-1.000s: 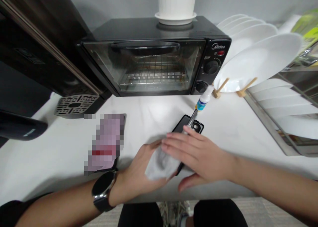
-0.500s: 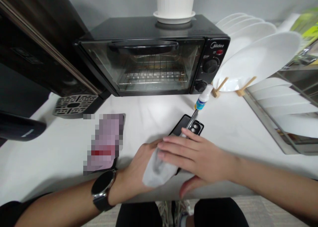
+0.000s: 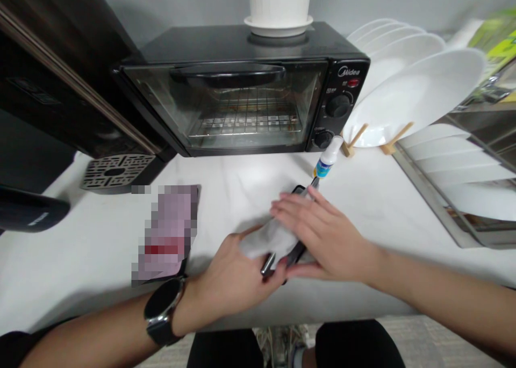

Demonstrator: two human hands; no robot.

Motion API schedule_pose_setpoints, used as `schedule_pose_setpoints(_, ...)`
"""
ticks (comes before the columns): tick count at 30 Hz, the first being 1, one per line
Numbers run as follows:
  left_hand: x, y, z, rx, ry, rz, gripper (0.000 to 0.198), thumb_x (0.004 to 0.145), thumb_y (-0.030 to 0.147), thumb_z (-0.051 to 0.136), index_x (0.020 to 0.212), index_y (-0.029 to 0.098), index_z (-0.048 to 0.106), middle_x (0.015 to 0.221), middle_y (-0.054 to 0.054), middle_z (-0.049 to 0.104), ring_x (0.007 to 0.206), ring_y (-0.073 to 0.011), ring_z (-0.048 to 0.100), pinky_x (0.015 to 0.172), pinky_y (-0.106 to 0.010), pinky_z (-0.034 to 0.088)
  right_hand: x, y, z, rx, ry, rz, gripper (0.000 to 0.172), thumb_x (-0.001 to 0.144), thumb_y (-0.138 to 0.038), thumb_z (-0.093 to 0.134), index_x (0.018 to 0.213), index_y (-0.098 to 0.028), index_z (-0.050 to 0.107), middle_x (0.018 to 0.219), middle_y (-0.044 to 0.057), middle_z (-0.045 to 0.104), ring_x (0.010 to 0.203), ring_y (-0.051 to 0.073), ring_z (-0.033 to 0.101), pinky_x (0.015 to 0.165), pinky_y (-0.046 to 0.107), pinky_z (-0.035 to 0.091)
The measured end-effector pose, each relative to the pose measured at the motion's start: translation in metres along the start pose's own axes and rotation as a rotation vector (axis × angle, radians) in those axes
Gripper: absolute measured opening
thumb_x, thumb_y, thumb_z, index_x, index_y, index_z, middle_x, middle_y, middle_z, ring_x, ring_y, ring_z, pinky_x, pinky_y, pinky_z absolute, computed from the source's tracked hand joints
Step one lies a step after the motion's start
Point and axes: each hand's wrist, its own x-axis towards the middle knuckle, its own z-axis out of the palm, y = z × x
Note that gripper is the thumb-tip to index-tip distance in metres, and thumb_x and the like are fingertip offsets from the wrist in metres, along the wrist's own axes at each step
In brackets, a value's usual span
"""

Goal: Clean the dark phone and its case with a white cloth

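My left hand [image 3: 229, 271], with a black watch on its wrist, is closed around a phone [image 3: 267, 264], of which only shiny edges show. A light grey cloth [image 3: 268, 240] lies over the phone's upper face. Fingers pressed together, my right hand [image 3: 334, 242] lies over the cloth and keeps it against the phone, its thumb at the near edge. Beneath the hands, a black phone case [image 3: 298, 189] rests on the white counter, mostly hidden. Just beyond the phone's far end stands a small white spray bottle [image 3: 324, 166] with a blue and yellow label.
A second phone [image 3: 171, 228], its screen pixelated, lies left of my hands. Behind stand a black toaster oven [image 3: 234, 107] with a white pot [image 3: 280, 5] on top and a dark machine with a drip tray [image 3: 116, 172]. White plates [image 3: 419, 99] fill racks at right.
My right hand has slid the cloth along the phone, away from my left wrist. The phone's near end now shows, and the case's camera cutouts are covered.
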Motion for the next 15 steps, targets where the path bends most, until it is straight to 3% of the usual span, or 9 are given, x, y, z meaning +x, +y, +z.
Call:
schedule_pose_setpoints(2, 0.002, 0.003, -0.003, 0.036, -0.037, -0.026, 0.012, 0.096, 0.027, 0.06, 0.101, 0.021, 0.069, 0.092, -0.002, 0.077, 0.082, -0.0225, 0.076, 0.071, -0.035, 0.062, 0.0, 0.006, 0.002, -0.02, 0.075, 0.222, 0.095, 0.101, -0.079, 0.043, 0.153, 0.0, 0.051, 0.153, 0.023, 0.062, 0.157, 0.034, 0.043, 0.138, 0.055, 0.015)
schedule_pose_setpoints(4, 0.002, 0.004, -0.003, 0.045, -0.062, -0.022, 0.01, 0.097, 0.027, 0.058, 0.097, 0.022, 0.068, 0.087, -0.002, 0.074, 0.079, -0.0219, 0.075, 0.067, -0.034, 0.061, 0.0, 0.006, 0.003, -0.007, 0.091, 0.248, 0.104, 0.098, -0.085, 0.042, 0.152, 0.003, 0.05, 0.153, 0.026, 0.061, 0.157, 0.038, 0.042, 0.136, 0.06, 0.02)
schedule_pose_setpoints(8, -0.004, -0.002, 0.004, 0.046, 0.03, 0.075, 0.011, 0.098, 0.028, 0.057, 0.098, 0.022, 0.066, 0.091, -0.002, 0.078, 0.082, -0.0226, 0.077, 0.072, -0.033, 0.063, -0.001, -0.007, -0.001, 0.031, -0.049, -0.165, 0.094, 0.101, -0.077, 0.048, 0.162, -0.005, 0.043, 0.166, 0.016, 0.053, 0.163, 0.028, 0.033, 0.14, 0.05, 0.014)
schedule_pose_setpoints(10, -0.005, -0.004, 0.007, -0.028, 0.062, 0.14, 0.01, 0.099, 0.028, 0.057, 0.1, 0.024, 0.066, 0.093, 0.0, 0.079, 0.084, -0.0207, 0.078, 0.075, -0.032, 0.063, 0.0, -0.009, -0.002, 0.038, -0.067, -0.254, 0.088, 0.104, -0.073, 0.049, 0.164, -0.009, 0.041, 0.167, 0.011, 0.052, 0.163, 0.023, 0.034, 0.14, 0.045, 0.015)
schedule_pose_setpoints(13, -0.001, -0.001, 0.003, -0.024, -0.006, 0.006, 0.009, 0.097, 0.028, 0.06, 0.103, 0.023, 0.066, 0.098, -0.002, 0.079, 0.089, -0.0231, 0.077, 0.078, -0.035, 0.064, 0.001, -0.002, 0.001, -0.003, 0.035, 0.05, 0.093, 0.101, -0.077, 0.048, 0.157, -0.004, 0.048, 0.157, 0.019, 0.061, 0.156, 0.029, 0.045, 0.137, 0.052, 0.024)
schedule_pose_setpoints(15, 0.001, 0.002, 0.0, 0.008, -0.048, -0.034, 0.008, 0.096, 0.027, 0.06, 0.099, 0.022, 0.067, 0.091, -0.002, 0.076, 0.083, -0.0235, 0.076, 0.072, -0.036, 0.062, 0.001, 0.002, 0.002, -0.034, 0.089, 0.239, 0.1, 0.098, -0.082, 0.047, 0.151, 0.002, 0.052, 0.154, 0.026, 0.06, 0.155, 0.037, 0.045, 0.135, 0.06, 0.026)
